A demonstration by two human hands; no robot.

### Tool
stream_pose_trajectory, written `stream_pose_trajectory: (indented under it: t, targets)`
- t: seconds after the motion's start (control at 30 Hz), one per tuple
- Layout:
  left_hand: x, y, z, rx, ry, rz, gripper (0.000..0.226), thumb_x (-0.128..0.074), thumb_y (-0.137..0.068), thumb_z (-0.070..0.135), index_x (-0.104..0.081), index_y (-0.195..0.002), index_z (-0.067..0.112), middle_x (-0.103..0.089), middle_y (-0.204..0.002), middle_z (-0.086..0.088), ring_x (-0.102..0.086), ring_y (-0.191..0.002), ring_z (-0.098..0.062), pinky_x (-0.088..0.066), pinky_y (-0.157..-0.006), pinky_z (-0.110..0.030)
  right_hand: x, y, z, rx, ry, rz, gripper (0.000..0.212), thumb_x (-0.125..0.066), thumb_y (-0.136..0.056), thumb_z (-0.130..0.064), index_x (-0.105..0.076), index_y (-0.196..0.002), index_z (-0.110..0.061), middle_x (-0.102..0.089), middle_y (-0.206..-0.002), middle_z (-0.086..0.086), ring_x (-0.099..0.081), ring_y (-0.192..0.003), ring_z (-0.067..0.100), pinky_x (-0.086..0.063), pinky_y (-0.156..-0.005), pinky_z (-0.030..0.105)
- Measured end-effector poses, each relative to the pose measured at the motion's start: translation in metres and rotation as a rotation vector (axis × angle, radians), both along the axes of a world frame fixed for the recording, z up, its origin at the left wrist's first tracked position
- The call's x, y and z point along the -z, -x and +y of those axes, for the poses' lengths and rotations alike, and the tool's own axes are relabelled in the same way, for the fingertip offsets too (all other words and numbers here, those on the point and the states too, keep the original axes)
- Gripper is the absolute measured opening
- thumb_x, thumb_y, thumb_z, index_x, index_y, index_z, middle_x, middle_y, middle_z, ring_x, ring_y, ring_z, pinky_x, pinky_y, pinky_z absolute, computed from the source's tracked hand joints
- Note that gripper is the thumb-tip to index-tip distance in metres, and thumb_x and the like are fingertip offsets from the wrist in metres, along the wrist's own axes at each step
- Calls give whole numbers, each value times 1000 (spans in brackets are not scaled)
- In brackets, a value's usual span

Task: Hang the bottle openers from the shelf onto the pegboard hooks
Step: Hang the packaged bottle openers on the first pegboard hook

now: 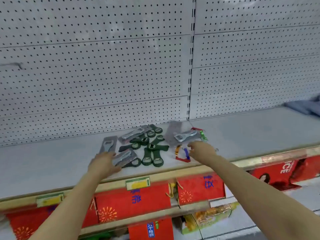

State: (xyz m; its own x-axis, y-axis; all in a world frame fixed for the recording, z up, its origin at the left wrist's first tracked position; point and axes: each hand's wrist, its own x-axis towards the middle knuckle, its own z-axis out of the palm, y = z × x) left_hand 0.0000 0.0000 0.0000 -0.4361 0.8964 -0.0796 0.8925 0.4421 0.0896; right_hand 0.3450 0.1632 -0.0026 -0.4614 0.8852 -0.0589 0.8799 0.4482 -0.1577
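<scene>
Several dark green bottle openers [152, 150] lie in a heap on the grey shelf [242, 134]. Packaged silver openers lie around them: one at the left [108, 143], one at the back [134, 133], one in a clear bag at the right [183, 136]. My left hand [103, 164] rests flat on the shelf, fingers touching a packaged silver opener [123, 158]. My right hand [200, 150] reaches over small coloured carabiner-style openers [182, 153], fingers spread. The white pegboard [103, 66] rises behind; one hook [13, 64] shows at the far left.
A blue-grey cloth [304, 106] lies on the shelf at the far right. Yellow-green price tags [137, 182] sit on the shelf's front rail. Red gift bags [133, 200] and packaged goods fill the lower shelves.
</scene>
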Motion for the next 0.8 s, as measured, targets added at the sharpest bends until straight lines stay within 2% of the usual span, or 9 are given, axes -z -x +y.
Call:
stream_pose_trajectory:
  t: [0.13,0.27,0.37,0.47,0.57,0.63,0.7,0.77,0.8]
  targets:
    - [2,35,22,-44,375,67,92,-74,-75,53,-25,-151,37,-39,-151,-3,-47,-131,-29,-42,-106,-44,-1,13,38,52,73,-7,45,-59,-94,-30,-50,-138,-23,-56,-140,0,-56,-124,24,-46,-99,35]
    - [15,58,35,-4,520,10,103,-79,-70,53,-20,-154,41,-35,-154,-3,-48,-133,-30,-43,-107,-43,7,23,74,27,79,-30,50,-65,-90,-23,-51,-138,-26,-57,-139,0,-56,-124,24,-47,-99,33]
    - [15,69,36,-10,518,-29,107,-84,-60,57,-31,-149,31,-45,-143,-4,-51,-126,-27,-48,-98,-37,13,33,97,-21,82,-22,50,-69,-83,-16,-58,-129,-31,-62,-130,-4,-59,-118,21,-53,-93,35]
    - [23,78,33,-80,468,-122,112,-87,-55,57,-32,-145,20,-45,-136,-7,-50,-123,-29,-47,-98,-37,13,44,121,-124,73,-110,36,-73,-78,-32,-60,-111,-36,-64,-114,-9,-62,-104,17,-55,-86,36]
    - [29,80,27,-154,433,-159,124,-86,-51,63,-20,-148,23,-38,-139,-10,-44,-127,-34,-45,-104,-42,15,52,143,-216,113,-182,51,-77,-73,-40,-57,-119,-34,-60,-117,-8,-61,-106,19,-53,-90,39]
    - [30,81,25,-169,398,-172,127,-84,-45,67,-22,-146,22,-44,-135,-8,-48,-123,-30,-47,-101,-39,16,57,152,-253,158,-222,53,-78,-73,-39,-56,-121,-34,-58,-119,-5,-59,-108,20,-50,-94,40]
    - [26,83,24,-147,378,-161,119,-78,-38,75,-37,-138,24,-51,-124,-3,-53,-112,-23,-49,-92,-31,13,60,162,-289,162,-276,62,-80,-70,-47,-52,-125,-35,-56,-121,-4,-55,-113,21,-44,-100,41]
    - [20,85,20,-129,346,-177,89,-80,-44,70,-52,-117,28,-53,-107,4,-56,-96,-16,-49,-76,-22,14,60,170,-318,111,-347,77,-80,-63,-58,-48,-129,-32,-52,-122,-2,-50,-114,21,-39,-103,39]
    - [17,86,19,-136,314,-225,69,-84,-51,58,-55,-105,28,-54,-99,7,-57,-87,-12,-47,-67,-18,13,59,171,-325,101,-368,83,-81,-60,-60,-46,-129,-30,-50,-122,-1,-48,-114,21,-39,-103,38]
